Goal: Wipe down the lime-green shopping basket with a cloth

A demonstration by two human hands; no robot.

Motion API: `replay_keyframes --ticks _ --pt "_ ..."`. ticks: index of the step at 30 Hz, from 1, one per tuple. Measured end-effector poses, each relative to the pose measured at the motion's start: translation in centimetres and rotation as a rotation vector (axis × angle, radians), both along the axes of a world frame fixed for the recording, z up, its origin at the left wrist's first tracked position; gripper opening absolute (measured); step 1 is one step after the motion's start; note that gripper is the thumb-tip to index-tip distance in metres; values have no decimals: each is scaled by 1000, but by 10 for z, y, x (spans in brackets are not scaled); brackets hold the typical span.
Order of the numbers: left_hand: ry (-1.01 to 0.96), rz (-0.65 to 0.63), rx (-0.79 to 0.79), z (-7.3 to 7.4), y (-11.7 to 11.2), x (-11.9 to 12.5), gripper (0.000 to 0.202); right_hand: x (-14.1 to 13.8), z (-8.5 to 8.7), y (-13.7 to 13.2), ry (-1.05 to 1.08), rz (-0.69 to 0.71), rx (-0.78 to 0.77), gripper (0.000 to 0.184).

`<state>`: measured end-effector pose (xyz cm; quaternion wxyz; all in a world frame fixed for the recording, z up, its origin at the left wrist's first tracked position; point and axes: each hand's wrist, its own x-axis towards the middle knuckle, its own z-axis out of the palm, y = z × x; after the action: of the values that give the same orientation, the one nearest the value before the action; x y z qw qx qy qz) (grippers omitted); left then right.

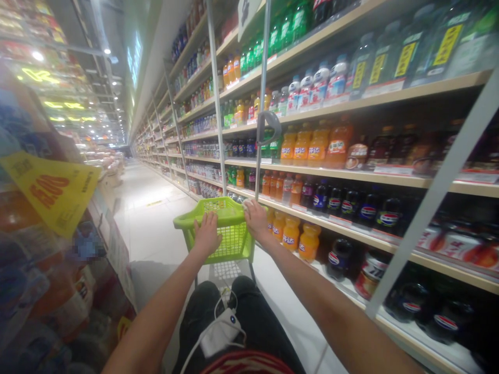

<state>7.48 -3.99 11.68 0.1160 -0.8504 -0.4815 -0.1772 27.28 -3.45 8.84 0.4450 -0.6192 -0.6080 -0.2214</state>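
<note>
A lime-green shopping basket cart [226, 221] stands in front of me in a supermarket aisle. My left hand [206, 234] rests on its near rim, fingers curled over the edge. My right hand [255, 218] grips the rim at the basket's right corner. Nothing shows inside the basket through its mesh. Below, my dark trousers and a white device with a cable [220, 330] are visible.
Long shelves of soft-drink bottles [315, 145] run along the right, with grey uprights [216, 98] leaning into the aisle. A display with a yellow price sign [54, 189] crowds the left. The white tiled aisle floor [144, 208] stretches ahead.
</note>
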Motion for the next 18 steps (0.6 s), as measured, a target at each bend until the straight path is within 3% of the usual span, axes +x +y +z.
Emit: replay_keyframes --ticks 5,13,18 --pt "14 -5 -15 3 -2 -3 62 -27 0 -1 -138 112 -20 35" --pt "20 38 -20 -3 8 -17 69 22 -4 -4 -35 -124 -26 33" --pt "16 54 -36 -2 5 -10 71 -3 -7 0 -98 -47 51 32"
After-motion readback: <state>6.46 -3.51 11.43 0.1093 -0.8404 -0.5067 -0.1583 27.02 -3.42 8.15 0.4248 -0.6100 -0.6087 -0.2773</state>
